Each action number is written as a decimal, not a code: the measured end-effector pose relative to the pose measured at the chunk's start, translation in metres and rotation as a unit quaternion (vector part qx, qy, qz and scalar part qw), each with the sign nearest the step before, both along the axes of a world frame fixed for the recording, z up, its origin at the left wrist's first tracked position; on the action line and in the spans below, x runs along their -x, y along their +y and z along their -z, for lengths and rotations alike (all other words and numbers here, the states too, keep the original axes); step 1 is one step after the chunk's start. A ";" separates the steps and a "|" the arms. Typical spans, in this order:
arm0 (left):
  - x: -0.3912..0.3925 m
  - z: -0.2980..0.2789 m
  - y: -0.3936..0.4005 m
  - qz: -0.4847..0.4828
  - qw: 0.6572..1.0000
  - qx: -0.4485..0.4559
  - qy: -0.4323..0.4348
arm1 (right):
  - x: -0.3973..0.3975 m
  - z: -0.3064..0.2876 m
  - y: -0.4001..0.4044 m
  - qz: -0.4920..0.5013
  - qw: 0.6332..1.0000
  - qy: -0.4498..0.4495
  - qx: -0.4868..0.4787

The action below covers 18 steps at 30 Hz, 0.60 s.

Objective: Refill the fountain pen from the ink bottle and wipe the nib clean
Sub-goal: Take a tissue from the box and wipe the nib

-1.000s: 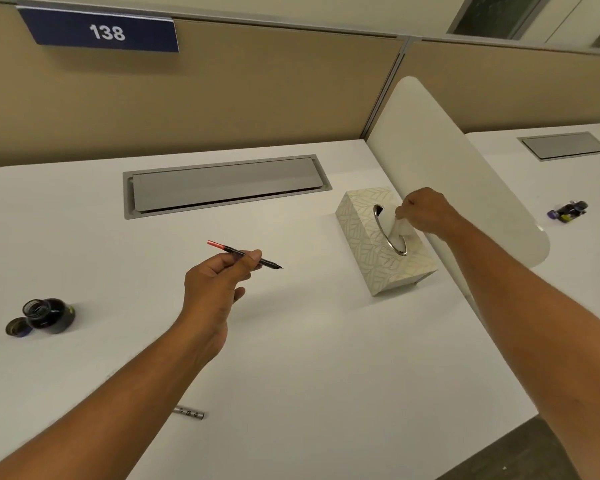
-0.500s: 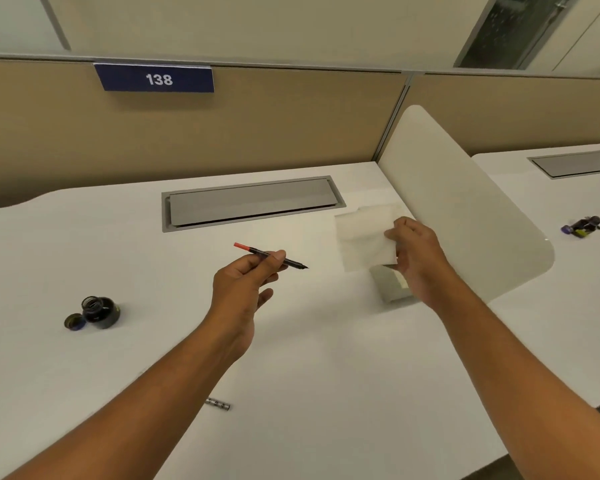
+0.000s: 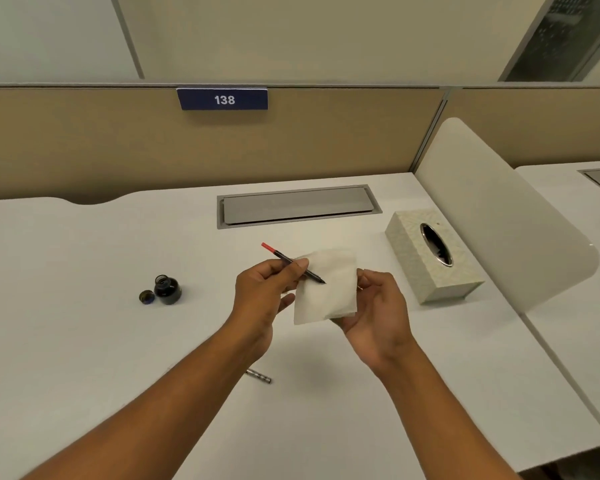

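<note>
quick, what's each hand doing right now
Left hand: pinching the fountain pen, nib over the tissue.
Right hand: holding the tissue spread open beneath the nib.

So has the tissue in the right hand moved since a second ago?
Yes. The tissue has left the tissue box and come leftward toward the person, away from the box, and is now held by the right hand under the pen nib.

We see a patterned tissue box (image 3: 417, 259) right of the hands, a grey cable hatch (image 3: 298, 205) beyond them, and a "138" sign (image 3: 222, 99) above.
</note>
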<state>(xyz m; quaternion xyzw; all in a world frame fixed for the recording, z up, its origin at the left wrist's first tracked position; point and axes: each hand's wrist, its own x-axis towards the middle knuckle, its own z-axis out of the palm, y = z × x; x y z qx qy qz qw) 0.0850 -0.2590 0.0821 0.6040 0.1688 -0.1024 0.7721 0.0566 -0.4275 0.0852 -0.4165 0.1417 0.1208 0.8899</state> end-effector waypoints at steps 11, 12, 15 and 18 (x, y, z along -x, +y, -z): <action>0.025 -0.003 0.021 0.008 0.996 -0.061 -0.058 | 0.027 -0.001 0.041 0.001 0.988 -0.018 0.153; 0.027 -0.004 0.023 0.011 0.996 -0.065 -0.058 | 0.028 -0.001 0.044 0.004 0.986 -0.016 0.169; 0.035 -0.004 0.030 0.009 0.995 -0.078 -0.059 | 0.030 0.000 0.053 0.015 0.982 0.003 0.190; 0.039 -0.004 0.039 0.008 0.993 -0.093 -0.065 | 0.030 0.003 0.061 0.015 0.983 0.029 0.180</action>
